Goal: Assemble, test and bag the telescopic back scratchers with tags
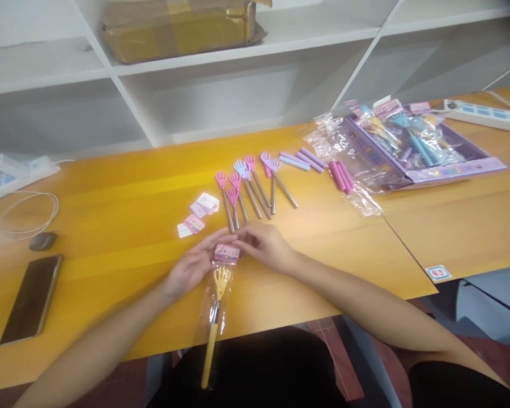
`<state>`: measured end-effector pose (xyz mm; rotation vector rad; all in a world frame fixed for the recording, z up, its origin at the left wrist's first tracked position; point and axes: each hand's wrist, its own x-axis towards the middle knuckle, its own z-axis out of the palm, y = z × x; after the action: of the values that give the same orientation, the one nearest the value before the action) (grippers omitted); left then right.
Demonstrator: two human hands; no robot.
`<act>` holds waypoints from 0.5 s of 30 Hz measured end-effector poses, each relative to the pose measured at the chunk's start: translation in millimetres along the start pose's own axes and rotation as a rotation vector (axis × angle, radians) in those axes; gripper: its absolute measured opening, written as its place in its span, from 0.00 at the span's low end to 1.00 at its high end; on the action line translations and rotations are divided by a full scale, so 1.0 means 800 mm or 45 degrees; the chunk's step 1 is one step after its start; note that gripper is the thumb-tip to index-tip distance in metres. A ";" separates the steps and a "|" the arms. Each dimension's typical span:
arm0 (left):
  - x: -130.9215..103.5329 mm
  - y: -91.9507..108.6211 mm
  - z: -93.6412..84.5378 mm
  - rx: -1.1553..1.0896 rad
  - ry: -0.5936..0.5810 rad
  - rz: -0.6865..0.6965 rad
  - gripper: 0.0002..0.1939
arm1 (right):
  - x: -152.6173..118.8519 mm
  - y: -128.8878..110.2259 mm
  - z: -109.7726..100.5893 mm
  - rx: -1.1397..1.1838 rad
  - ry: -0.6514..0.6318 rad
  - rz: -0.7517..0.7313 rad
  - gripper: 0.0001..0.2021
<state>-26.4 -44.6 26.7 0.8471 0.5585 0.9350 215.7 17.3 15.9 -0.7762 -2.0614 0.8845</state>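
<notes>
A clear plastic bag [223,328] holds a yellow back scratcher [212,340] with a hand-shaped head, its handle end reaching past the table's front edge. A pink printed card [226,254] shows at the top of the bag. My left hand [191,269] grips the bag's upper left side, its fingers stretched along the top edge. At the upper right corner, my right hand [266,243] pinches the bag top between thumb and fingers. Just beyond my hands lie several loose back scratchers [250,187] in pink, blue and purple with metal rods. Several small printed cards [198,214] lie left of them.
Foam-like handle tubes [295,161] lie at the back, pink ones [341,176] beside them. A purple display box [459,170] at right holds bagged scratchers. A phone [32,300], a dark earbud-like case [43,241] and a power strip [21,178] are at left. White shelves [238,59] rise behind.
</notes>
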 end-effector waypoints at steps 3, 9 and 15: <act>-0.001 -0.007 -0.002 0.064 0.081 -0.013 0.33 | 0.002 0.000 -0.001 -0.024 0.072 -0.001 0.08; 0.000 -0.007 -0.001 0.345 0.081 -0.287 0.30 | 0.003 -0.008 -0.009 -0.066 0.170 -0.041 0.08; -0.006 -0.001 0.002 0.481 0.042 -0.461 0.25 | 0.002 -0.013 -0.011 -0.251 0.177 -0.236 0.07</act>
<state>-27.8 -49.6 27.3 1.0252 0.9018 0.5180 220.0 15.2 29.2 -0.7146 -2.0769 0.5168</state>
